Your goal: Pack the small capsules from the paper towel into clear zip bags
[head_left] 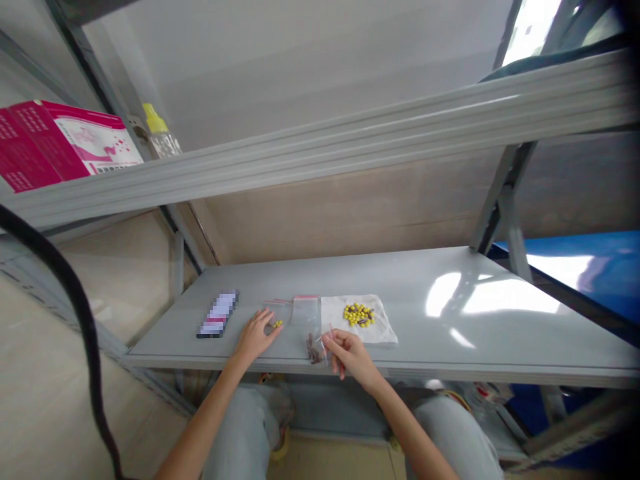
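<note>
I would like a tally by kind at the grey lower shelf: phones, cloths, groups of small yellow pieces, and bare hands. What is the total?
Dark-edged rectangular phone: 1
White rectangular cloth: 1
Groups of small round yellow pieces: 2 (heap on the cloth, few pieces at left hand)
Bare hands: 2 (left, right hand)
Total: 6

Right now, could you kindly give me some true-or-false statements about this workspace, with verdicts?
1. The phone lies left of the left hand. True.
2. The pile lies on black cloth. False: the mostly yellow pile lies on a white cloth.
3. The right hand holds a clear bag beside brown pieces. True.
4. The bottle cap is blue. False: the bottle cap is yellow.
5. Yellow pieces lie by the left hand. True.
</note>
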The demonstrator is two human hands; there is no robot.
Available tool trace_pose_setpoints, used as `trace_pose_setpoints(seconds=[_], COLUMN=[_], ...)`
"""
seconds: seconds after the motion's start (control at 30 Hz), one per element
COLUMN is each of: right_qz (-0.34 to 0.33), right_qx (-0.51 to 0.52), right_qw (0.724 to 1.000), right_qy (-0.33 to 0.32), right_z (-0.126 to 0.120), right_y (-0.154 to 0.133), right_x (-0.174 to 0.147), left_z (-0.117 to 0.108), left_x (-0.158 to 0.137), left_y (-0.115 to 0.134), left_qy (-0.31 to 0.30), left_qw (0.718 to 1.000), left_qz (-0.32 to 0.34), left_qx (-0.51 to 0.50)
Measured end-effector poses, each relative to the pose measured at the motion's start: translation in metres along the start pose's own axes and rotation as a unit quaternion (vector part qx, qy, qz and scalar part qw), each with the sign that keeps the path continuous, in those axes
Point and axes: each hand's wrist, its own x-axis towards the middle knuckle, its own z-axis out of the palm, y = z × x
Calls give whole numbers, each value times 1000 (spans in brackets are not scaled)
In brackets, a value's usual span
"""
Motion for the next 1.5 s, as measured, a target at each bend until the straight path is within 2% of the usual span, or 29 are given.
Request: trace_pose_setpoints(seconds=[0.17, 0.43, 0.6, 0.73, 0.9, 1.2, 1.33, 1.5], right_qz=[-4, -3, -6, -8, -6, -11, -4, 8], right_qx=[4, -6, 1, 2, 2, -5, -16, -5], right_qw=[1000, 1000, 1000, 1000, 1000, 1000, 1000, 1000], right_qy=[3, 7, 6, 4, 7, 2, 5, 10], right_z=[0, 0, -1, -1, -1, -2, -5, -6], right_y=[1, 1, 2, 3, 3, 4, 6, 9], right_x=[1, -1, 0, 0, 0, 0, 1, 0], left_z=[-1, -18, -24, -20, -9, -5, 5, 19], left_x=[0, 8, 10, 15, 16, 5, 0, -6], left_y=[-1, -11, -10, -5, -2, -14, -12, 9], left_qy=[-10, -59, -47, 4, -47, -75, -46, 25], left_qw=[1000, 994, 997, 998, 996, 992, 996, 999], left_qz=[21, 72, 38, 28, 77, 99, 65, 29], left_qx=[-2, -62, -58, -50, -25, 1, 29, 38])
